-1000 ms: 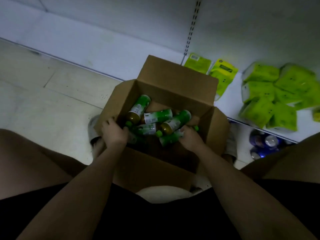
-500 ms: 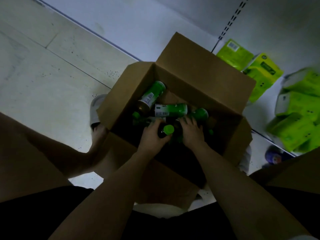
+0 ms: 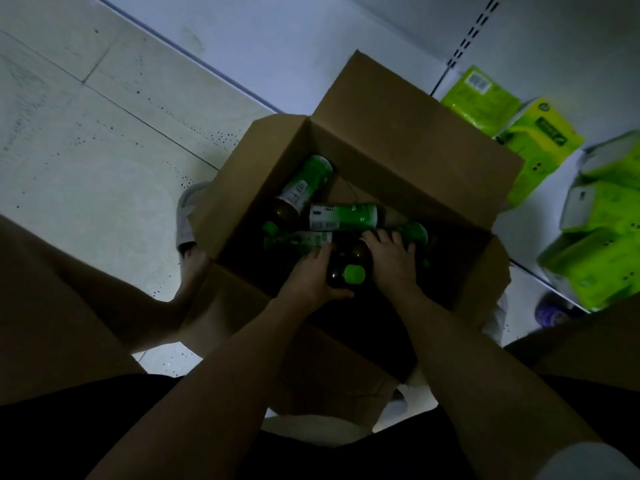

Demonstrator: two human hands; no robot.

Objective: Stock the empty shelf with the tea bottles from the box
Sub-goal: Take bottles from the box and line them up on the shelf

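An open cardboard box (image 3: 398,140) stands on the floor between my knees. Several tea bottles with green labels and green caps lie loose inside, among them one (image 3: 301,188) at the far left and one (image 3: 343,217) across the middle. My left hand (image 3: 308,277) is wrapped around a dark bottle (image 3: 348,268) that stands cap-up toward me. My right hand (image 3: 391,261) presses on the same bottle's right side, its fingers reaching over a bottle (image 3: 414,233) behind it. The white bottom shelf (image 3: 263,39) behind the box is bare.
Green tissue packs (image 3: 540,140) and bigger green packs (image 3: 602,237) fill the shelf section to the right. A purple can (image 3: 550,315) lies below that shelf. My sandalled foot (image 3: 187,220) is left of the box, on pale floor tiles (image 3: 86,140).
Both hands moved from the box's near corners to its middle. My left hand has stood one bottle up, cap toward me, and my right hand closed in beside it. The view tilted left.
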